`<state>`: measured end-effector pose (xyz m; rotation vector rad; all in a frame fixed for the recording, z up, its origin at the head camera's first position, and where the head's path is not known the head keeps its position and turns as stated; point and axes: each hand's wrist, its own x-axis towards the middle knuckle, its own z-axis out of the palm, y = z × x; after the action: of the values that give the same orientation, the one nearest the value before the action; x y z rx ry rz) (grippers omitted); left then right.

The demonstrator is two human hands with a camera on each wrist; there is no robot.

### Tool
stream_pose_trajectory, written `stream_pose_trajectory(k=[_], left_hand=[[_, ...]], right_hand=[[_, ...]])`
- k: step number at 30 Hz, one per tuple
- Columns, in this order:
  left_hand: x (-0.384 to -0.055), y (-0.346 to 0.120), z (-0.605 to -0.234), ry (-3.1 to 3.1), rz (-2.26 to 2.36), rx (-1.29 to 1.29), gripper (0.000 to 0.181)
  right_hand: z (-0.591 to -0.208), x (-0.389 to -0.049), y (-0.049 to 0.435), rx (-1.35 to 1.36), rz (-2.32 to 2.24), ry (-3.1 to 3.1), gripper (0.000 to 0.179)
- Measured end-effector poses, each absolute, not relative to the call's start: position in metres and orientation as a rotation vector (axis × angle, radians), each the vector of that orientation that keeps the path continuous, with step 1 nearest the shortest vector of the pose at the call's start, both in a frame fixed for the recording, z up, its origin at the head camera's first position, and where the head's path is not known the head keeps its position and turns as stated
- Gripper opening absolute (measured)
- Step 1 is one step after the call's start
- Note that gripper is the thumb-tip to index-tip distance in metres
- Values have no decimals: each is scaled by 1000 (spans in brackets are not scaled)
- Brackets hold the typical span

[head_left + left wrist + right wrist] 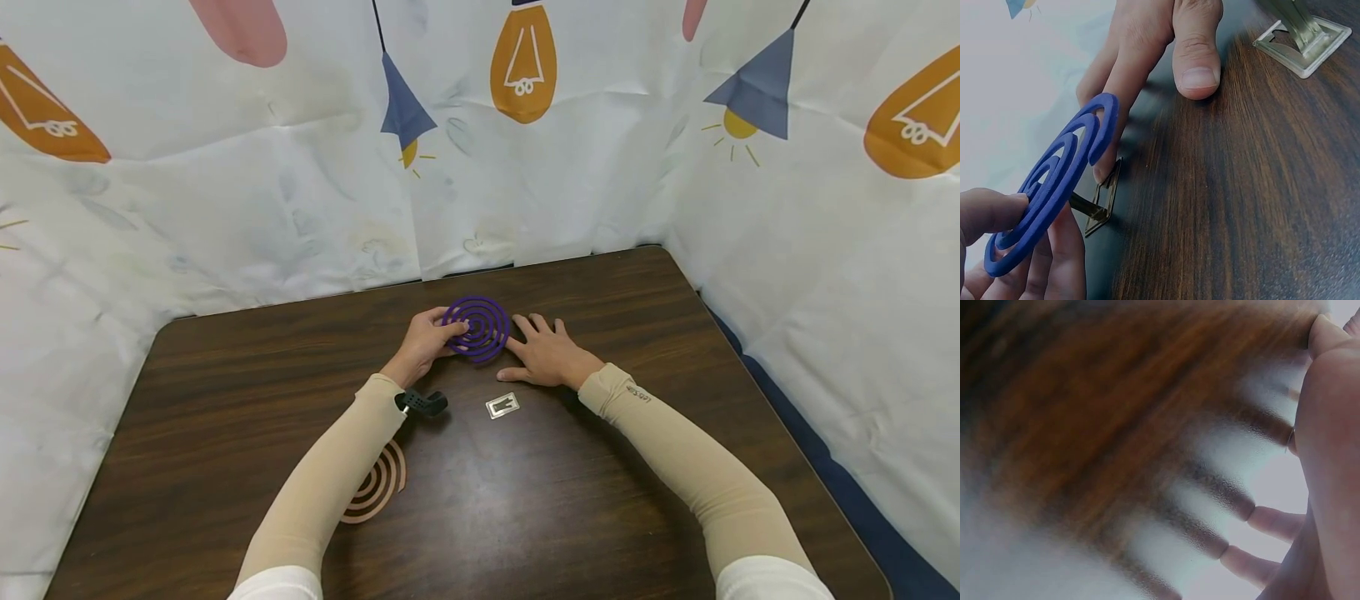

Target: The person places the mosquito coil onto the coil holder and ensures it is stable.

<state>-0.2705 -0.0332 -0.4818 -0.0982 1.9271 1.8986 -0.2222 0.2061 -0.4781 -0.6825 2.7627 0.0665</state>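
Note:
My left hand [423,342] pinches a blue-purple mosquito coil [1059,199], thumb on its face and fingers behind. The coil is tilted in the left wrist view. Behind its lower edge a small metal coil stand [1087,207] shows, its post reaching toward the coil; whether they touch is hidden. My right hand [553,360] lies spread on the tabletop, its index fingertip at that stand's base. A second metal stand [492,409] sits on the table just nearer than the right hand, with its post bent up.
A brown mosquito coil [402,471] lies on the wood-grain table [225,400], partly covered by the left forearm. A black band [423,403] is on the left wrist. White printed cloth [300,208] hangs along the table's back and sides.

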Motion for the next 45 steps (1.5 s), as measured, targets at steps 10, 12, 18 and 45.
stream_pose_trajectory(k=[10, 12, 18, 45], left_hand=[[-271, -32, -481, 1912, 1884, -92, 46], [-271, -32, -481, 1910, 1880, -87, 47], [-274, -32, -484, 1916, 1857, -83, 48], [-276, -32, -487, 1887, 1852, -83, 50]], right_hand=[[-480, -223, 207, -696, 77, 2769, 83], [-480, -224, 207, -697, 78, 2770, 83], [-480, -224, 207, -697, 71, 2767, 84], [-479, -224, 206, -684, 62, 2753, 84]])
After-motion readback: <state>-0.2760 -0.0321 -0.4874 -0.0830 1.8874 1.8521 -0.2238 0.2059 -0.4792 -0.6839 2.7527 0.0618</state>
